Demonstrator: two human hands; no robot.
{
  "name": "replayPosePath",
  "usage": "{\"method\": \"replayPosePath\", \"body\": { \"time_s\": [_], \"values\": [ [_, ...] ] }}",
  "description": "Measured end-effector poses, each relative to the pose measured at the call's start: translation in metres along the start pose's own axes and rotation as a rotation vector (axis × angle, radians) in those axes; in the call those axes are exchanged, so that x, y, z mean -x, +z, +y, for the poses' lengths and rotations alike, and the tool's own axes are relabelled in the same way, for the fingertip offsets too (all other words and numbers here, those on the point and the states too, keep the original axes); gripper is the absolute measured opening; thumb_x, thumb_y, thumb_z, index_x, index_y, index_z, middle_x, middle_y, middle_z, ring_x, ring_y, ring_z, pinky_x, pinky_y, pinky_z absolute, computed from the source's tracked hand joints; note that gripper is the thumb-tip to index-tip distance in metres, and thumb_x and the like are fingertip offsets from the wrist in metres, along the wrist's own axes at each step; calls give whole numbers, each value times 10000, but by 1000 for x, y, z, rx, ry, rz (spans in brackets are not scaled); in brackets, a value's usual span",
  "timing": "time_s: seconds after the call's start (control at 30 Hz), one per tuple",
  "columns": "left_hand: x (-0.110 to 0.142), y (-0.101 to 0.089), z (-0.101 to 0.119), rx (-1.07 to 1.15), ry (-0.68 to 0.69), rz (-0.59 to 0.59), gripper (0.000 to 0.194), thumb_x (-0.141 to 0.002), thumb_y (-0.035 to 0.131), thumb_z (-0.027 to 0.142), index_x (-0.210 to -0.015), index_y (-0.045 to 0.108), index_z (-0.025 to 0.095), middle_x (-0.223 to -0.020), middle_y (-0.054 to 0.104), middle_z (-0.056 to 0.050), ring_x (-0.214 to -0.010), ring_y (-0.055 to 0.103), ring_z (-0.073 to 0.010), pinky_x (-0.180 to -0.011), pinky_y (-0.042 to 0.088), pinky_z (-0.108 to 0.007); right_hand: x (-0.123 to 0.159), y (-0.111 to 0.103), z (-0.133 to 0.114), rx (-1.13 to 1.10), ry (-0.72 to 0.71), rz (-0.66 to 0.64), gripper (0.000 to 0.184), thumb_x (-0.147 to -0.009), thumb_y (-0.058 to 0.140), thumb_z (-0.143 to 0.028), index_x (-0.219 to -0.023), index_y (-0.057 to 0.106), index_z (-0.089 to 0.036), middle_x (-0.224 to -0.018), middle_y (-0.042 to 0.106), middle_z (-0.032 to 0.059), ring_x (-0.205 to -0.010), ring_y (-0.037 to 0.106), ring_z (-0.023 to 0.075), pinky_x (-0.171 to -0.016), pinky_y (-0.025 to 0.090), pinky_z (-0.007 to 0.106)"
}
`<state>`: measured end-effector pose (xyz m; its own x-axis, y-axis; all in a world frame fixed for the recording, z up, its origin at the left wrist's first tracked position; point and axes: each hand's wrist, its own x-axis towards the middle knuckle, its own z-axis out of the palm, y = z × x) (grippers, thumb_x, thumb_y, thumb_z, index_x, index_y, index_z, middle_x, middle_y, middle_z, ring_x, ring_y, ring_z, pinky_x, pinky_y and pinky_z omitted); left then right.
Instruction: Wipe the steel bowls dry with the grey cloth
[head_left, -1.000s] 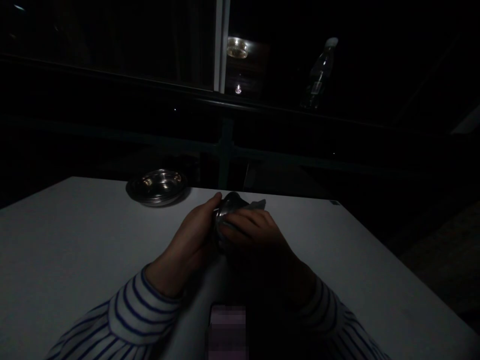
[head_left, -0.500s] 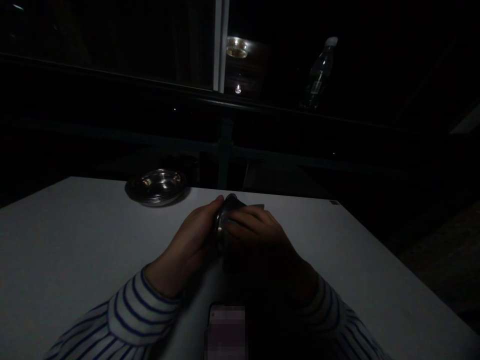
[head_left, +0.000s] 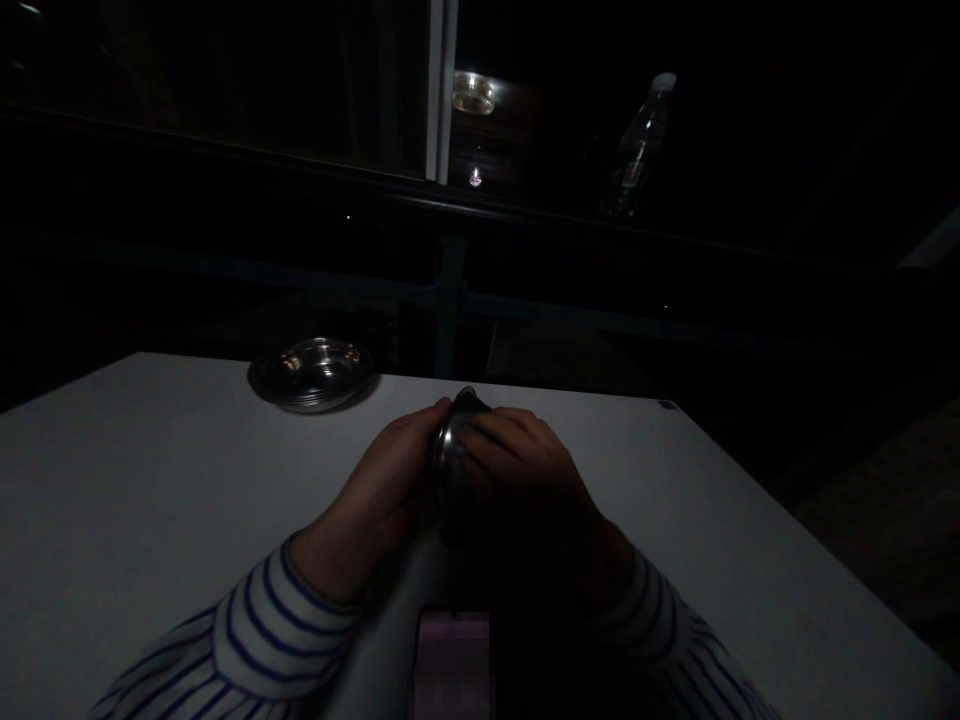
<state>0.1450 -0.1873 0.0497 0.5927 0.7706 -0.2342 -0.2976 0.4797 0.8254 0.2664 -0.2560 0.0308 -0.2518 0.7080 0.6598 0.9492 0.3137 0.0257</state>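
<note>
The scene is very dark. My left hand (head_left: pixel 379 485) grips the rim of a small shiny metal bowl (head_left: pixel 448 447) held on edge over the white table (head_left: pixel 135 480). My right hand (head_left: pixel 517 455) lies curled over the bowl's other side, fingers pressed against it. Whether a cloth is under those fingers I cannot tell. Both sleeves are white with blue stripes.
A stack of metal bowls (head_left: pixel 311 372) sits at the table's far edge, left of my hands. A clear plastic bottle (head_left: pixel 637 145) and a round glass dish (head_left: pixel 474 93) stand on a dark ledge behind. The table's right edge drops into darkness.
A grey cloth that showed beyond my right fingers one second ago is now hidden. My right hand has slid further over the bowl; the left hand stays put.
</note>
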Motion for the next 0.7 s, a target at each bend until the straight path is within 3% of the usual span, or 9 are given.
{"method": "replayPosePath", "body": {
  "time_s": [0.1,0.17,0.33,0.43,0.7],
  "values": [
    [-1,-2,2,-4,12,36,151,-745,552,254,-739,622,119,-621,634,-25,-530,569,-115,-502,424,-212,1,3,-7,33,-124,-21,259,-818,482,-278,-1044,568,-184,-1088,585,21,-1016,454,190,-757,375,327],
    [-1,-2,1,-13,16,17,163,-737,563,269,-755,624,119,-642,639,-30,-546,570,-118,-513,424,-215,1,4,-8,47,-129,5,249,-815,488,-282,-1031,572,-191,-1082,587,15,-1013,456,186,-751,374,323],
    [-1,-1,-4,-44,28,-72,205,-716,595,312,-795,634,128,-638,629,-13,-553,547,-108,-535,404,-217,-1,2,4,25,97,52,256,-844,437,-268,-1019,581,-149,-1073,583,58,-964,486,188,-791,399,326],
    [-1,-1,-5,-69,30,-126,205,-714,598,323,-761,636,127,-607,617,-4,-543,531,-103,-534,394,-218,-1,-1,8,10,163,52,267,-841,429,-248,-1022,580,-122,-1027,596,74,-917,504,185,-788,412,323],
    [-3,-5,-3,-38,57,-63,182,-726,589,302,-741,631,127,-605,611,-3,-512,528,-90,-491,388,-200,1,5,-7,44,-93,14,239,-817,497,-279,-1017,585,-182,-1068,593,20,-990,464,194,-758,381,325]
  ]
}}
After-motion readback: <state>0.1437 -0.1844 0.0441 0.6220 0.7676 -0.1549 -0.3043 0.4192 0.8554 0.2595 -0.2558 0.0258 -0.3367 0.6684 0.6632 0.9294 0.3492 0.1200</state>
